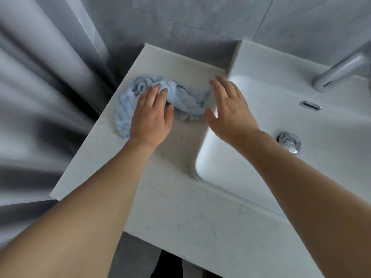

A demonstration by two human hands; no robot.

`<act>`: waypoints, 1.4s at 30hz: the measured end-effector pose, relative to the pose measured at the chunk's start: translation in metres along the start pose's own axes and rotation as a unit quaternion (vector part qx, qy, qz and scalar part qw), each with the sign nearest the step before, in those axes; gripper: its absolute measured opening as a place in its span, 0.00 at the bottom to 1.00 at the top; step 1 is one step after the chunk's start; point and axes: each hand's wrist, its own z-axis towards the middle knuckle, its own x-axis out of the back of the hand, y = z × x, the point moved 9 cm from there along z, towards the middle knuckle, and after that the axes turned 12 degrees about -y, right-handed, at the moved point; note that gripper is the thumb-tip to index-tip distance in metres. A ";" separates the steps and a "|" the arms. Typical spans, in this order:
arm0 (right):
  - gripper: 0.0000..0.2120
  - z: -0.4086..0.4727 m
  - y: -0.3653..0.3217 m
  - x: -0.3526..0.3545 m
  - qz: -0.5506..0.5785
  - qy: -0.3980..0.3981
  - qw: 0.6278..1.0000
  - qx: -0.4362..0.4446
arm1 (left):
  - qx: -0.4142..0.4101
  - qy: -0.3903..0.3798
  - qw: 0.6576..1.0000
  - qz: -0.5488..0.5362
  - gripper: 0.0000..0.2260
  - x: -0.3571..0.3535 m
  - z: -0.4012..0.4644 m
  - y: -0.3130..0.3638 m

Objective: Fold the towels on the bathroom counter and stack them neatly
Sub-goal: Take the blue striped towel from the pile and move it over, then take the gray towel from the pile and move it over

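- Lying crumpled on the white table (180,207), left of the sink (261,93), toward the back: one pale blue towel (124,109), twisted into a rope-like bunch.
- Resting palm-down on the towel's left half: left hand (150,119), fingers (149,95) loosely curved over a fold, pressing rather than gripping, nothing pinched.
- Hovering just beside the towel's right end, over the sink's edge: right hand (230,109), flat and spread, holding nothing.
- Looks thin, soft and light; probably limp, with no stiffness to hold a shape, and likely to slide easily on the smooth table.
- Best taken by a hem or two corners, judging by the frayed-looking edge at lower left and the loose tail on the right; shaking or spreading flat needed before any fold.
- Only one towel in view; no stack begun.
- Faucet (339,71) and drain (289,142) at right, well apart from the towel.
- No brand, label or readable writing anywhere.
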 end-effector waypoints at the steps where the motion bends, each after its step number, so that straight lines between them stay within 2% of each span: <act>1: 0.30 -0.016 0.011 0.006 0.003 0.005 1.000 -0.010 | -0.006 -0.003 1.000 -0.004 0.20 0.003 -0.002 0.018; 6: 0.29 -0.107 0.079 0.029 0.012 0.011 0.998 -0.063 | -0.032 -0.038 0.999 -0.021 0.22 0.000 -0.025 0.129; 12: 0.29 -0.221 0.165 0.037 0.033 0.013 0.993 -0.115 | -0.068 -0.072 0.995 -0.024 0.21 -0.043 -0.076 0.251; 16: 0.29 -0.284 0.222 0.045 0.036 0.019 0.985 -0.165 | -0.125 -0.090 0.988 -0.029 0.23 -0.069 -0.097 0.328; 20: 0.29 -0.333 0.277 0.063 0.056 0.050 0.971 -0.226 | -0.165 -0.113 0.978 -0.057 0.24 -0.095 -0.098 0.394; 25: 0.27 -0.390 0.337 0.108 0.056 0.140 0.959 -0.239 | -0.201 -0.122 0.969 -0.072 0.24 -0.108 -0.088 0.478; 28: 0.25 -0.414 0.378 0.143 0.058 0.202 0.949 -0.234 | -0.233 -0.114 0.963 -0.070 0.24 -0.109 -0.074 0.539; 34: 0.28 -0.430 0.463 0.198 0.070 0.255 0.941 -0.210 | -0.211 -0.046 0.968 -0.128 0.25 -0.106 -0.041 0.642; 38: 0.30 -0.421 0.503 0.214 0.090 0.247 0.942 -0.207 | -0.179 -0.026 0.971 -0.156 0.28 -0.105 -0.018 0.682; 42: 0.35 -0.402 0.537 0.230 0.102 0.233 0.947 -0.198 | -0.145 -0.063 0.975 -0.158 0.36 -0.115 0.018 0.701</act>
